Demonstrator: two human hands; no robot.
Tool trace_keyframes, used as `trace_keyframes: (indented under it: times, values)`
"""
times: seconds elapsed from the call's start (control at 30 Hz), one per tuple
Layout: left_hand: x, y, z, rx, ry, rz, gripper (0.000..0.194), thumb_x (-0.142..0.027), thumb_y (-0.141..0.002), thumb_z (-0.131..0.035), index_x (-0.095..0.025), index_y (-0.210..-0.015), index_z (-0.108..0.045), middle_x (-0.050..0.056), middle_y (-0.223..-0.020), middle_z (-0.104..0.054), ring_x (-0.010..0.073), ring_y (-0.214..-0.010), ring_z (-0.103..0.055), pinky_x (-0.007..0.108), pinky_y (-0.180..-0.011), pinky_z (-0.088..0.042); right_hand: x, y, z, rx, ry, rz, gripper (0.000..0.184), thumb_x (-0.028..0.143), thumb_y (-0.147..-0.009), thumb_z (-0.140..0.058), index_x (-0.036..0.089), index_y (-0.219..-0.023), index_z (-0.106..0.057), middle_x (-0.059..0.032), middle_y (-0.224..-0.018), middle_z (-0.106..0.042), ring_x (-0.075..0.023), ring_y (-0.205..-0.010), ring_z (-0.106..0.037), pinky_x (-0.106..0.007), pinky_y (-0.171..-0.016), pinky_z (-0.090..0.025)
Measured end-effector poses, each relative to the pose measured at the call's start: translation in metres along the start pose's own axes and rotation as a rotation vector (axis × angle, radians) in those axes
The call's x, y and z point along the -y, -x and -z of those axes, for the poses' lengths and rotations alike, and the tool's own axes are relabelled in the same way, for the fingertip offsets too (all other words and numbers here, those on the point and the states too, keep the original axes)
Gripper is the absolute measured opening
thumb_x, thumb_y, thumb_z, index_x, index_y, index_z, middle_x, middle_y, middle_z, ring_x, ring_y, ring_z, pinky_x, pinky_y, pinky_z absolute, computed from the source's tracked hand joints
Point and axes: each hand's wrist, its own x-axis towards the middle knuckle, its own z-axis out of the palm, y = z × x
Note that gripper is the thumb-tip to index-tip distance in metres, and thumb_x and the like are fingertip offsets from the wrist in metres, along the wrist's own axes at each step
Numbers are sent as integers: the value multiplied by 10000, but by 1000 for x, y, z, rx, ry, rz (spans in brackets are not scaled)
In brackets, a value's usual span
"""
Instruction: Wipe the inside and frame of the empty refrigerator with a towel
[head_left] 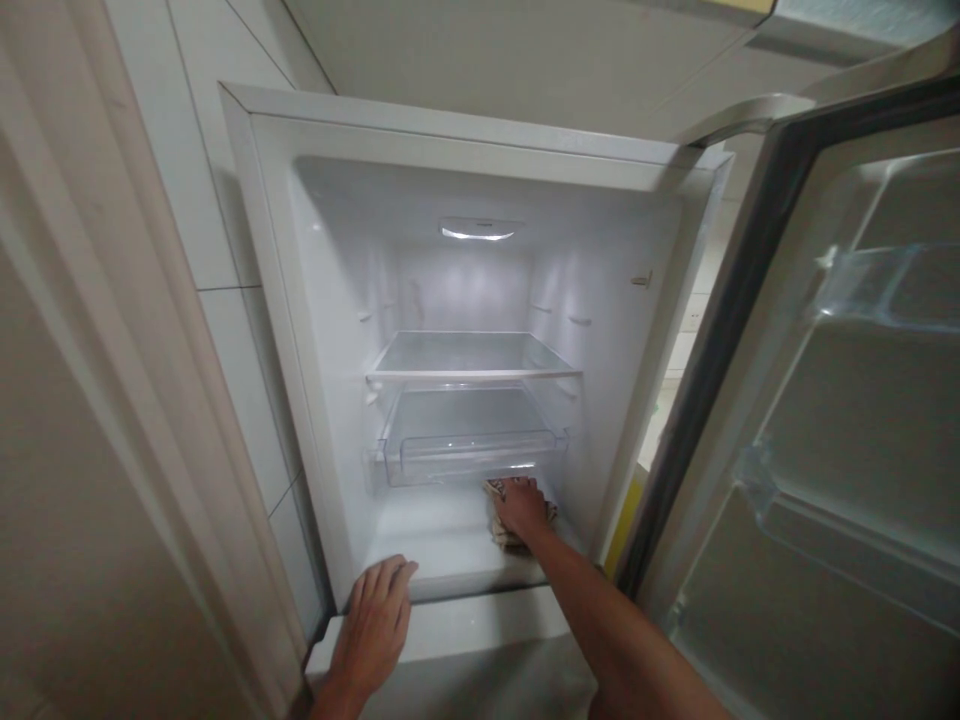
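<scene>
My right hand (pixel 520 505) reaches into the fridge (pixel 322 360) and presses a folded, patterned brown cloth (pixel 511 538) onto the white floor of the compartment, towards its right side. The fingers are bent over the cloth, which bunches out around the hand. At the lower left, my left hand (pixel 379 615) lies on the front edge of the fridge, holding nothing, with its fingers stretched out. Above the cloth is a clear plastic drawer (pixel 472 458), and higher up a glass shelf (pixel 476 352).
The fridge door (pixel 840 400) stands open on the right, with clear door racks (pixel 847 535). Below the compartment is a closed lower door (pixel 487 650). A tiled wall (pixel 244 370) and a pale door frame (pixel 112 250) run close along the left. A light (pixel 480 230) shines inside the fridge.
</scene>
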Motion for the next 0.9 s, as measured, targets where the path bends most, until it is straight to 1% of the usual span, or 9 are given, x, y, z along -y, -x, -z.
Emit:
trace_keyframes:
  times: [0.1,0.2,0.33,0.47,0.57,0.67,0.77,0.83,0.9]
  values:
    - [-1,-1,1,6,9,6,451,-91,-996,-503,-270,-1378,-660,52,-1315,-707,243,-1222,-631,419,-1083,-483,36,11,-11,16,-20,107,431,423,-1029,-596,258,-1410,-711,-193,-1387,-647,-390,-1301,-574,-499,-1017,-499]
    - [-1,-1,2,12,16,19,435,-105,-1007,-500,-274,-1372,-664,54,-1315,-705,247,-1222,-630,424,-1078,-486,61,26,-18,69,-57,294,443,546,-1016,-616,371,-1414,-704,-111,-1416,-640,-348,-1274,-586,-473,-1020,-501]
    - [0,0,1,19,41,27,421,-124,-1016,-505,-281,-1369,-669,54,-1314,-705,245,-1215,-634,416,-1068,-491,48,32,-15,133,-98,470,507,562,-970,-687,388,-1447,-679,-81,-1437,-634,-325,-1277,-579,-439,-1047,-485]
    - [2,1,-2,14,77,33,397,-146,-1025,-511,-281,-1362,-673,52,-1314,-707,249,-1224,-630,423,-1076,-481,19,22,-7,102,-95,296,496,504,-966,-686,255,-1394,-705,-148,-1345,-653,-341,-1226,-603,-451,-1040,-485]
    - [2,1,-3,9,114,46,398,-155,-1026,-503,-281,-1361,-677,52,-1305,-715,256,-1221,-632,439,-1083,-469,25,22,-7,49,-108,157,477,410,-974,-628,201,-1399,-688,-202,-1382,-613,-387,-1269,-572,-529,-1059,-466]
    - [1,-1,-1,6,169,67,384,-178,-1028,-501,-283,-1343,-695,51,-1289,-727,258,-1217,-638,441,-1083,-469,45,33,-10,81,-179,202,470,397,-926,-669,270,-1377,-706,-159,-1448,-595,-387,-1319,-537,-557,-1098,-440]
    - [-2,-4,7,0,249,111,351,-223,-1028,-509,-282,-1293,-731,53,-1250,-746,263,-1193,-652,438,-1068,-486,58,52,-8,160,-325,296,521,356,-832,-741,316,-1351,-718,-93,-1428,-641,-343,-1314,-556,-504,-1128,-438]
    - [-4,-7,15,-3,323,158,327,-267,-1015,-524,-288,-1239,-761,56,-1219,-758,274,-1175,-663,445,-1060,-500,59,70,-4,208,-456,308,543,339,-771,-766,290,-1310,-724,-68,-1345,-696,-306,-1260,-607,-439,-1107,-470]
    - [-7,-13,22,-8,415,224,298,-319,-984,-554,-295,-1165,-790,58,-1169,-769,287,-1147,-676,461,-1057,-511,54,94,1,246,-590,269,526,383,-811,-690,236,-1316,-689,-64,-1235,-740,-263,-1132,-681,-374,-994,-542]
